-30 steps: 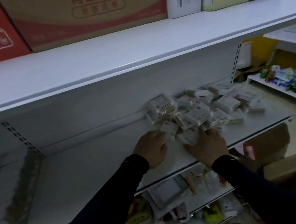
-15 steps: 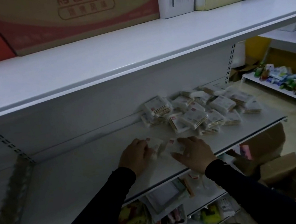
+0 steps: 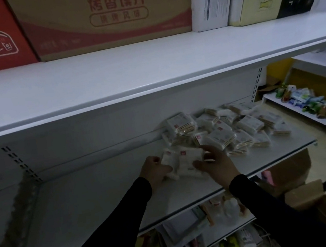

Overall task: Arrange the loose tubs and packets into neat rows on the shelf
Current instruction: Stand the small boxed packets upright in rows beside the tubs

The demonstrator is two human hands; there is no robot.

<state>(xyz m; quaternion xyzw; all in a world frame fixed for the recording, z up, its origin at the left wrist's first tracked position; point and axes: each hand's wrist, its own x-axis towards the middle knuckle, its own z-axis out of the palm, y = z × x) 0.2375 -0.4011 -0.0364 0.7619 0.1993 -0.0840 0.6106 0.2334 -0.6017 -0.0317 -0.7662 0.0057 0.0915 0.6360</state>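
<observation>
A loose heap of white packets [image 3: 225, 132] with small red marks lies on the right part of the white middle shelf [image 3: 89, 201]. Just left of the heap, a small bunch of packets [image 3: 183, 160] stands between my two hands. My left hand [image 3: 154, 170] presses on the bunch's left side, fingers curled against it. My right hand [image 3: 213, 163] holds the bunch's right side, thumb on top. Both sleeves are dark. The bottom of the bunch rests near the shelf surface.
The upper shelf [image 3: 149, 68] overhangs closely, carrying cardboard boxes [image 3: 106, 14]. A lower shelf [image 3: 196, 231] holds mixed goods. Cardboard cartons [image 3: 310, 196] sit on the floor at right, and another rack with green packets [image 3: 313, 106] stands beyond.
My hands pulled a few packets out of the heap toward the left, then closed in on them from both sides and gathered them into a bunch.
</observation>
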